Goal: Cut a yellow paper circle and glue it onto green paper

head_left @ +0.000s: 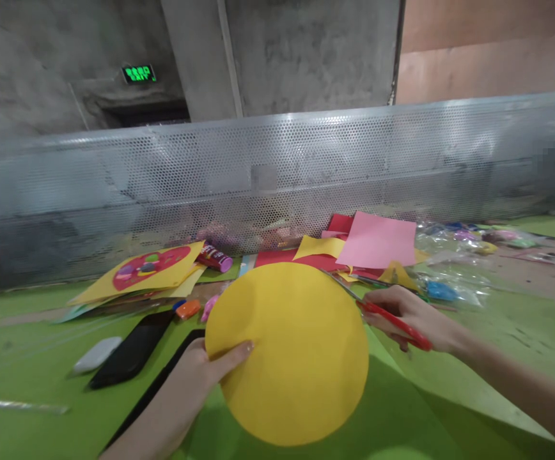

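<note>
A round disc of yellow paper point(297, 358) is held up over the green table. My left hand point(210, 370) grips its left side, thumb on top and the other fingers hidden beneath. My right hand point(412, 316) is closed round the red handles of a pair of scissors point(397, 324). The metal blades point up and left, at the disc's upper right edge. I cannot tell whether that edge lies between the blades.
Pink paper point(378, 239) and red and yellow sheets lie behind the disc. On the left are a black phone point(133, 348), a white case point(98, 354) and a yellow sheet with a red heart point(150, 268). Plastic bags point(454, 275) lie at right. A perforated metal screen point(277, 150) borders the back.
</note>
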`<move>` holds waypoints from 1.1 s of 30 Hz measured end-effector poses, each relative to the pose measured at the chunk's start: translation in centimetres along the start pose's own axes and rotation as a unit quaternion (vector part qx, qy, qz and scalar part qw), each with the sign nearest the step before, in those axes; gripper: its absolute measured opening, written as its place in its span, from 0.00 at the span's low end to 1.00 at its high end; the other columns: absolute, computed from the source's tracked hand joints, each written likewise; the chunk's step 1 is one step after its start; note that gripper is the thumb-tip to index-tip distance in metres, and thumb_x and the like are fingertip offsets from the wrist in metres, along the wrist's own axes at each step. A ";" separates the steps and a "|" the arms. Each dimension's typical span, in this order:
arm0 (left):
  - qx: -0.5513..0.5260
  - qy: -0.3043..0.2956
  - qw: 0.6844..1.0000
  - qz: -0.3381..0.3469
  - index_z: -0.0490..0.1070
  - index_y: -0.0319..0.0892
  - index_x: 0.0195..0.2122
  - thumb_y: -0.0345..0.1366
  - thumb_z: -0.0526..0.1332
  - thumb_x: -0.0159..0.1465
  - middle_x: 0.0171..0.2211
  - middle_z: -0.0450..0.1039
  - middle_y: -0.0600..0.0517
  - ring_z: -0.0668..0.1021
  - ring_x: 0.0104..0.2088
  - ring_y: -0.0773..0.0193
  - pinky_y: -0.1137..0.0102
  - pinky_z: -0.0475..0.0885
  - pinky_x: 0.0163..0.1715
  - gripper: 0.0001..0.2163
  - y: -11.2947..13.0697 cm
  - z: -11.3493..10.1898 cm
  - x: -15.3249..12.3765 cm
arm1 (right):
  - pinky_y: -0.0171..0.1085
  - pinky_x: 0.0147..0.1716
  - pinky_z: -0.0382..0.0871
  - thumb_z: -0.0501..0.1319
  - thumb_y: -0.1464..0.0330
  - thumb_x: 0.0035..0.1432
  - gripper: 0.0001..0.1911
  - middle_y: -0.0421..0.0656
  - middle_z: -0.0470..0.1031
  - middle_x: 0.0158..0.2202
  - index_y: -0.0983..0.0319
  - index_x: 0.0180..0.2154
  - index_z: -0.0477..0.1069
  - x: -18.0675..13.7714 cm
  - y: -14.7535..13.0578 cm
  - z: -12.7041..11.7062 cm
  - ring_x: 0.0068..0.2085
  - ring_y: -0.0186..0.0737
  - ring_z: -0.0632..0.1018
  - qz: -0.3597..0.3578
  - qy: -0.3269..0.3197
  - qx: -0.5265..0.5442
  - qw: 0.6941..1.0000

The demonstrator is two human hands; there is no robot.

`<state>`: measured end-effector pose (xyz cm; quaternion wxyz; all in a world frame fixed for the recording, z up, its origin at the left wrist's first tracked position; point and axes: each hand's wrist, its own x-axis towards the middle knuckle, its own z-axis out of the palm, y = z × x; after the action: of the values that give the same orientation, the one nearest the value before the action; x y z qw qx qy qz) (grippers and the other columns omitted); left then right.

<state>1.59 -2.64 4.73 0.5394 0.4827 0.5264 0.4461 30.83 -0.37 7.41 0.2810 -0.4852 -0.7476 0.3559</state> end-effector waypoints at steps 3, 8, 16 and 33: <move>0.007 0.002 1.000 0.005 0.75 0.38 0.34 0.39 0.66 0.48 0.39 0.76 0.44 0.76 0.41 0.51 0.62 0.70 0.43 0.13 0.2 0.1 -0.1 | 0.28 0.12 0.62 0.58 0.59 0.50 0.15 0.32 0.54 0.15 0.62 0.21 0.61 -0.1 0.0 0.0 0.15 0.27 0.63 0.004 0.003 -0.001 1.000; 0.005 0.010 1.000 0.007 0.75 0.38 0.34 0.38 0.66 0.48 0.40 0.75 0.43 0.75 0.42 0.50 0.62 0.69 0.44 0.14 0.1 -0.1 0.0 | 0.28 0.11 0.61 0.59 0.58 0.49 0.16 0.31 0.55 0.14 0.62 0.20 0.60 -0.1 -0.1 0.0 0.13 0.27 0.63 0.014 0.009 0.009 1.000; -0.121 0.000 0.993 -0.002 0.71 0.37 0.42 0.35 0.65 0.50 0.43 0.73 0.44 0.74 0.44 0.53 0.65 0.71 0.42 0.17 -0.7 -0.2 0.7 | 0.30 0.16 0.64 0.54 0.52 0.52 0.19 0.36 0.64 0.20 0.62 0.25 0.61 0.5 -0.4 1.5 0.17 0.28 0.65 -0.009 0.115 0.170 0.979; -0.163 0.118 0.980 -0.004 0.70 0.40 0.40 0.28 0.63 0.54 0.44 0.73 0.47 0.74 0.45 0.58 0.67 0.73 0.41 0.12 0.6 0.4 1.0 | 0.35 0.23 0.64 0.51 0.48 0.51 0.21 0.39 0.65 0.21 0.60 0.26 0.57 0.4 -0.4 3.0 0.22 0.34 0.69 0.023 0.212 0.139 0.967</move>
<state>2.03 -1.64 5.16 0.5464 0.3302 0.5087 0.5777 28.19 -0.86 6.02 0.4896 -0.5229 -0.6025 0.3520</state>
